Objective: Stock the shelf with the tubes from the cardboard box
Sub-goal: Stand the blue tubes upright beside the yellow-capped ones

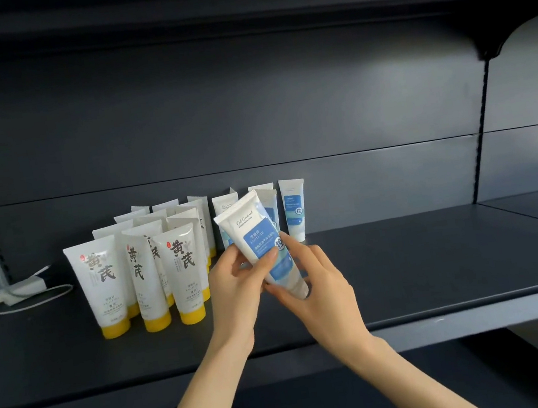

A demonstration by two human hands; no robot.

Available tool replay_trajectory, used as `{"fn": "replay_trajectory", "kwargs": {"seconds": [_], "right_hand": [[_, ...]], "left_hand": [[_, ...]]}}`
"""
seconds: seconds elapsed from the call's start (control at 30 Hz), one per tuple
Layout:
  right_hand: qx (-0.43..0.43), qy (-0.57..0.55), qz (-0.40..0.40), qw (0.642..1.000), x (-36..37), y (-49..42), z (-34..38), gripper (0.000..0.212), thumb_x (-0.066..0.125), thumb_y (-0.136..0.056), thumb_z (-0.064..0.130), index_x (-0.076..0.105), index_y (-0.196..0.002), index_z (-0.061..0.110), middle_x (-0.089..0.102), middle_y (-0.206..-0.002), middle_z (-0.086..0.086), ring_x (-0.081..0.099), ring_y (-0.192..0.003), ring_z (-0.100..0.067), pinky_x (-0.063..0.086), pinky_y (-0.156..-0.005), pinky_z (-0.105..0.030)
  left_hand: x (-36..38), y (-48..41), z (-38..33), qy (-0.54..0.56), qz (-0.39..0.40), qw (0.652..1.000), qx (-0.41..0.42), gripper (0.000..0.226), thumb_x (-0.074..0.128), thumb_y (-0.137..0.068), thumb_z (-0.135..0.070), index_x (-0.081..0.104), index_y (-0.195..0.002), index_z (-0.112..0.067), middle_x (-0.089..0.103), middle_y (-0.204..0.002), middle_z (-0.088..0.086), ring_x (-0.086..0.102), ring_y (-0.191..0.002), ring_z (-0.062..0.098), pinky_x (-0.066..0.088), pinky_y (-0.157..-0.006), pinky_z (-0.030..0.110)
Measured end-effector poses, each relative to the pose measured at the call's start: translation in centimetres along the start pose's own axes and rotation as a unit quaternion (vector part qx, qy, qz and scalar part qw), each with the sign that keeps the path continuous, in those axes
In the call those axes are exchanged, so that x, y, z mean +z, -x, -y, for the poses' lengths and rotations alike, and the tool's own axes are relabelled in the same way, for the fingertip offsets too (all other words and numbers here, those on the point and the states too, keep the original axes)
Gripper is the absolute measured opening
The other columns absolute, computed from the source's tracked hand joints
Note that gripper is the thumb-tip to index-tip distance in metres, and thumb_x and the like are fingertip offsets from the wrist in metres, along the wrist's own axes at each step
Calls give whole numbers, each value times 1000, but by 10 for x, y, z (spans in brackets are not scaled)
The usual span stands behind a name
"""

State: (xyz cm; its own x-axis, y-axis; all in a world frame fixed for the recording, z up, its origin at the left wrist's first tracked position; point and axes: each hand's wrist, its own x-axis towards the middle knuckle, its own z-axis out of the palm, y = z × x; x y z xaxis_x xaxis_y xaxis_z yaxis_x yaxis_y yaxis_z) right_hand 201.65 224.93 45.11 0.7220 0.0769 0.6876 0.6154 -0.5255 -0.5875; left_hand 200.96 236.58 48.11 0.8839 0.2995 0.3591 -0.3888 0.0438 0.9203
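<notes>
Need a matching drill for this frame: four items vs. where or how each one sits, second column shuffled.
Items
1. yellow-capped tubes
2. held blue tube
3. rightmost blue tube
4. white adapter

States
A. tilted, gripped by the left hand and the right hand
B. lying at the left end of the shelf, beside a white cable
C. standing cap-down at the right end of the back row
D. standing cap-down in rows, left of the blue ones

Pairs: 1-D, 2-A, 3-C, 4-B

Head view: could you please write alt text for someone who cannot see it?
Two hands hold a blue-labelled tube tilted over a dark shelf, left hand at its middle, right hand at its cap end. Beside it stand yellow-capped tubes, behind it more blue-labelled tubes.
</notes>
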Motion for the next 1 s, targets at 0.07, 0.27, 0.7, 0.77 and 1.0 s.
{"fn": "replay_trajectory", "kwargs": {"seconds": [0.07, 0.27, 0.7, 0.77, 1.0], "right_hand": [[-9, 16, 2, 1000, 1, -4, 0, 66, 66, -83, 49, 33, -139, 42, 49, -118, 18, 57, -103, -8, 56, -77, -34], [3, -38, 32, 999, -1, -19, -8, 69, 70, -80, 40, 35, -139, 41, 53, -120, 17, 60, -96, -7, 56, -76, -37], [127, -61, 69, 988, -9, -94, -69, 64, 74, -78, 18, 38, -131, 17, 55, -116, 2, 57, -97, -14, 49, -86, -30], [155, -34, 67, 985, -8, -106, -90, 63, 75, -77, 17, 37, -128, 14, 55, -121, -4, 58, -103, -20, 49, -91, -40], [225, -39, 46, 973, 2, -129, -128, 64, 73, -78, 11, 33, -128, 8, 54, -124, -9, 56, -110, -25, 47, -87, -35]], "left_hand": [[-1, 0, -1, 2, -1, 1000, 10, 40, 71, -81, -18, 59, -120, -20, 67, -111, -4, 66, -100, 13, 57, -80, 34], [-8, -3, -8, -68, 87, 993, 44, 37, 62, -89, -19, 53, -124, -25, 64, -117, -9, 64, -102, 4, 56, -77, 20], [-62, 21, -9, -637, 119, 725, 233, 62, 20, -95, -57, 43, -140, -20, 57, -134, -3, 56, -119, 12, 51, -85, 29], [-72, 24, -7, -660, 115, 708, 223, 60, 23, -95, -54, 48, -137, -18, 59, -130, -1, 59, -117, 15, 51, -85, 33], [-103, 36, -4, -697, 78, 679, 215, 62, 23, -93, -55, 53, -132, -18, 62, -127, -1, 60, -116, 20, 51, -86, 39]]}}
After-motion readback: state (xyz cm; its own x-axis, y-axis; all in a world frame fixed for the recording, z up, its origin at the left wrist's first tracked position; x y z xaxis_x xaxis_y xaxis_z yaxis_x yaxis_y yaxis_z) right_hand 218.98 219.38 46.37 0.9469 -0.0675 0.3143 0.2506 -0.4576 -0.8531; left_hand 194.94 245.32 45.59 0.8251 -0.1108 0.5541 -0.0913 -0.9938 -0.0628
